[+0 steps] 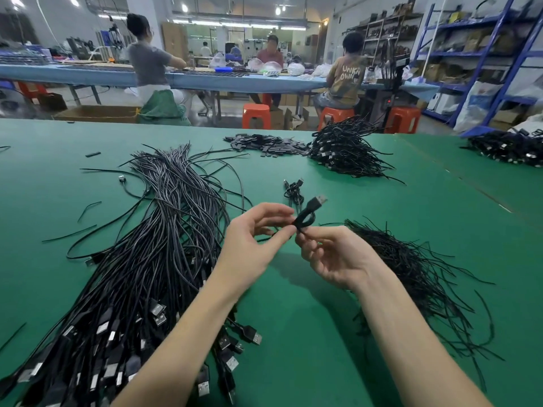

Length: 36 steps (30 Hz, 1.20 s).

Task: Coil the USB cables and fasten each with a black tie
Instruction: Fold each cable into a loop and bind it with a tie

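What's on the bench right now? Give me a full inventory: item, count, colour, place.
Green table: one, green, fills the foreground.
Loose USB cables: one big pile, black with silver plugs, left of the hands.
Black ties: one pile, thin black strands, right of the hands.
Coiled cable: one, black, held up between both hands, plug pointing up-right.
Finished bundle: one small, black, on the table just beyond the hands.
Far cable heap: one, black, far centre-right.
Small flat pieces: one heap, dark grey, far centre.
Edge cable heap: one, black, far right.
Orange stools: three, beyond the table.
Left hand: pinches the coil.
Right hand: pinches the coil.
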{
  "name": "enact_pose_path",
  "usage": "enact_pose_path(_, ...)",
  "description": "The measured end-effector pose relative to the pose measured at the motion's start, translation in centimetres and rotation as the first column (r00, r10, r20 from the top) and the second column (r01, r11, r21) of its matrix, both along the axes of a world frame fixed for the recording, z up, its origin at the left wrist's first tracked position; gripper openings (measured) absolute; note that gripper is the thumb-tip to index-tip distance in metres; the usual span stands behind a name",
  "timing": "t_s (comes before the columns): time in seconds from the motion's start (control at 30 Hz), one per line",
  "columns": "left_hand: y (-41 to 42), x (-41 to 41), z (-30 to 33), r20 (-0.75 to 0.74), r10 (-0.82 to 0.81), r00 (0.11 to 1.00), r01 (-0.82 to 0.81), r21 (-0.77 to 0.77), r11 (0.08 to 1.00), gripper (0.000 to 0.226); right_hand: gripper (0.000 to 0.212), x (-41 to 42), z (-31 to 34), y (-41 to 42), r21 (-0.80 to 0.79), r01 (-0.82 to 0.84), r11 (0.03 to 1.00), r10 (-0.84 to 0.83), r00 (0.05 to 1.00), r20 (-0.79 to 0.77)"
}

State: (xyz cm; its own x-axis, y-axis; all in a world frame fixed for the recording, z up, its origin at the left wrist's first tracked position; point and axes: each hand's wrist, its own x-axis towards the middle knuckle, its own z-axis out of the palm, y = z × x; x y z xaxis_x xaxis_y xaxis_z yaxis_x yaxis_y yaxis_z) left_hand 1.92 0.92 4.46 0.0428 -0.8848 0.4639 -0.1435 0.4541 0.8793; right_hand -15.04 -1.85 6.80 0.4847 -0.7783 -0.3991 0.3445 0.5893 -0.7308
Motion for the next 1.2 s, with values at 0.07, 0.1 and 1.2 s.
enact_pose_path(0.07, 0.0, 0.5, 0.2, -0.059, -0.055, 0.997, 0.061, 0.101, 0.993, 0.026, 0.01, 0.1, -0.1, -0.2, -0.183, -0.005, 0.983, -0.029, 0.982, -0.184)
enact_pose_path(0.1, 0.0, 0.6, 0.3, -0.092, -0.066, 0.994, 0.078, 0.131, 0.988, 0.026, 0.006, 0.0, 0.0, -0.3, -0.264, -0.016, 0.964, -0.052, 0.967, -0.25)
enact_pose_path(1.2, 0.3, -0.2, 1.5, -0.161, 0.0, 0.987, -0.018, -0.112, 0.994, 0.027, 0.008, 1.1, 0.2, 0.6, -0.559, 0.052, 0.827, -0.096, 0.994, -0.049)
